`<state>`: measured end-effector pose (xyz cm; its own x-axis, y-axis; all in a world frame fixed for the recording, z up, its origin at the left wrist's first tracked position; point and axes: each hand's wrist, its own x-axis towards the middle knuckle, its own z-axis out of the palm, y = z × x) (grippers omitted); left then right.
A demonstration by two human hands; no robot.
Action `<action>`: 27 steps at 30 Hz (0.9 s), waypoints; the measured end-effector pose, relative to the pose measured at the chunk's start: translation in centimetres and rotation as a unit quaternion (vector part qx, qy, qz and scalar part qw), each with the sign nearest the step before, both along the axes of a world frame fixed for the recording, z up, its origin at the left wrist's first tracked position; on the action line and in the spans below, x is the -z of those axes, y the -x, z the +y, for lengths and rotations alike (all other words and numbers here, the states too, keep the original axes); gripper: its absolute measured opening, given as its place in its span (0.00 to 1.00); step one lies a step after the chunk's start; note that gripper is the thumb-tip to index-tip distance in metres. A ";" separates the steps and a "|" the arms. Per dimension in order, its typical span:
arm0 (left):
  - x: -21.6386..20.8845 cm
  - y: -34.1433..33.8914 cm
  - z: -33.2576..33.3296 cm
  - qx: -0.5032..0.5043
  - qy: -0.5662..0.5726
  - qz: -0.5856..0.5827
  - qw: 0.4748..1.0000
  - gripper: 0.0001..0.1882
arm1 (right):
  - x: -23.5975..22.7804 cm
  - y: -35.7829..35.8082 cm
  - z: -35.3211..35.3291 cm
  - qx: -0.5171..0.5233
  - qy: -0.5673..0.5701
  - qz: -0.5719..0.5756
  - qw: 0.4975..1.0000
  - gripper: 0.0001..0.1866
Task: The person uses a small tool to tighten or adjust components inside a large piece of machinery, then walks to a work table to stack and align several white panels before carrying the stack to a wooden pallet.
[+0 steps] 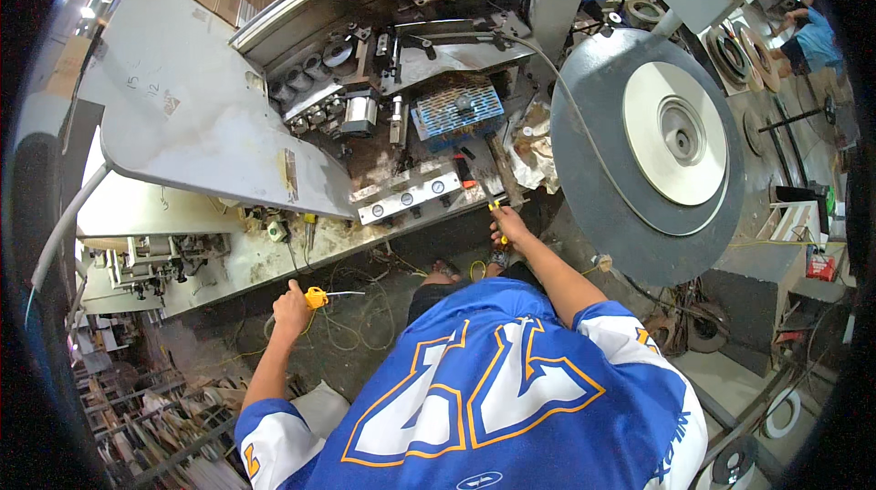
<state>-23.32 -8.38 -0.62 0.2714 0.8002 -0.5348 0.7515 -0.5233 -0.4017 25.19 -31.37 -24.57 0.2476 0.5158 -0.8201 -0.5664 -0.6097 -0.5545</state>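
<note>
My left hand (pixel 290 311) is closed round a yellow air blow gun (pixel 316 297), held out over the floor in front of the machine. The gun's thin metal nozzle points to the right. My right hand (pixel 508 227) grips a slim tool with a yellow handle (pixel 495 206) at the machine's front edge. Its dark, narrow end reaches up toward the machine bed; its exact kind is hard to make out. Just left of that end, a red-and-black object (pixel 465 171) lies beside the gauge panel (pixel 408 200).
A large grey disc with a cream reel hub (pixel 636 130) stands at the right. Left, a wide grey guard panel (pixel 196 107) hangs open. Inside the machine sit a blue slotted block (pixel 458 113) and a metal cylinder (pixel 359 113). Hoses (pixel 365 312) tangle on the floor.
</note>
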 end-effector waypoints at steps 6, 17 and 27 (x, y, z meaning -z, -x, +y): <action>1.6 4.7 -4.0 0.021 -0.057 -0.086 0.994 0.14 | 7.3 -0.6 2.8 0.016 0.030 -0.058 0.998 0.21; -7.4 20.5 -14.9 -0.117 0.063 0.076 0.988 0.30 | 15.8 -3.4 12.3 0.055 0.120 -0.138 0.982 0.26; -6.3 18.6 -13.4 -0.070 0.009 -0.029 0.997 0.25 | 9.6 -2.5 14.0 -0.018 0.179 -0.286 0.941 0.47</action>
